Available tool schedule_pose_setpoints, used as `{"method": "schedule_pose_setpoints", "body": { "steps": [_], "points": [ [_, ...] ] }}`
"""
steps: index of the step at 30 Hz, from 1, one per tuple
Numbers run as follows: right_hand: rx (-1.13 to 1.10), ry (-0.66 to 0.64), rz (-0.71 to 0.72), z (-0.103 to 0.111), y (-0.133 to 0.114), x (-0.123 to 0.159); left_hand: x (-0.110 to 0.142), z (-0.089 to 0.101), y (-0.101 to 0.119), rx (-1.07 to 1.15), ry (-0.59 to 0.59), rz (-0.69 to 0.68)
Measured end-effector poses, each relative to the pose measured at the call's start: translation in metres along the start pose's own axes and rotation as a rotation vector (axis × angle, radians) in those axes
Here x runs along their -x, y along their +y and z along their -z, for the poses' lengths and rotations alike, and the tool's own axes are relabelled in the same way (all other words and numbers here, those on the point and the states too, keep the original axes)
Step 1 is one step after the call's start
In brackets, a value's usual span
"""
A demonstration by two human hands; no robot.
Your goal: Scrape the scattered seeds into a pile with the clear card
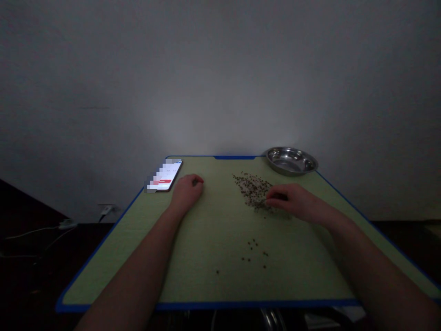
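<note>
A spread of small dark and pale grains [253,188], like seeds or dried kernels, lies right of the middle of the pale green table [206,225]. At its right edge is my right hand [292,201], with thumb and fingertips closed in a pinch over the grains. Whatever sits between those fingertips is too small to make out. My left hand [188,189] rests on the table to the left of the grains, its fingers curled into a loose fist. Its palm is hidden, so I cannot tell what it holds. Several loose dark grains [251,248] are scattered closer to me.
A shallow steel bowl [292,162] stands at the table's far right corner. On the far left, beside my left hand, lies a phone [168,177] with a lit screen. Blue edging [213,305] borders the table, and a grey wall [220,82] rises behind it.
</note>
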State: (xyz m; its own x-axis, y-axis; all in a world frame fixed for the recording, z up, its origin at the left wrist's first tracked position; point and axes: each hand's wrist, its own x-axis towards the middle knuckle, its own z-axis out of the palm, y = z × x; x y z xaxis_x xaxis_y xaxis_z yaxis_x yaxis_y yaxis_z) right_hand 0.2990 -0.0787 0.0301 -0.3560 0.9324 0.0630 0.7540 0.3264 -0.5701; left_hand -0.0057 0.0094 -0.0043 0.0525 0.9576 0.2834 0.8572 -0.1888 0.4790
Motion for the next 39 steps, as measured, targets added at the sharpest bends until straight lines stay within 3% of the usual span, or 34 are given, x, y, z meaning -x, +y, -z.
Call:
{"method": "schedule_pose_setpoints", "body": {
  "steps": [11,21,25,29,33,39],
  "points": [
    [0.017,-0.074,-0.036,0.002,0.013,-0.001,0.001,0.001,0.002,-0.01,-0.017,0.009],
    [-0.003,-0.2,0.047,-0.016,-0.018,0.004,-0.001,-0.002,-0.001,-0.023,0.002,-0.021],
    [-0.05,-0.191,0.067,-0.018,-0.027,0.006,-0.001,-0.003,-0.001,-0.024,0.007,-0.017],
    [-0.129,-0.154,0.16,-0.018,-0.04,0.01,0.0,-0.003,0.0,-0.041,0.019,-0.001],
    [-0.152,-0.1,0.314,-0.023,-0.069,0.016,0.001,-0.004,0.0,-0.03,0.019,-0.003],
    [0.067,-0.045,0.679,-0.057,-0.111,0.025,0.0,-0.003,0.0,-0.04,0.012,-0.002]
  ]
}}
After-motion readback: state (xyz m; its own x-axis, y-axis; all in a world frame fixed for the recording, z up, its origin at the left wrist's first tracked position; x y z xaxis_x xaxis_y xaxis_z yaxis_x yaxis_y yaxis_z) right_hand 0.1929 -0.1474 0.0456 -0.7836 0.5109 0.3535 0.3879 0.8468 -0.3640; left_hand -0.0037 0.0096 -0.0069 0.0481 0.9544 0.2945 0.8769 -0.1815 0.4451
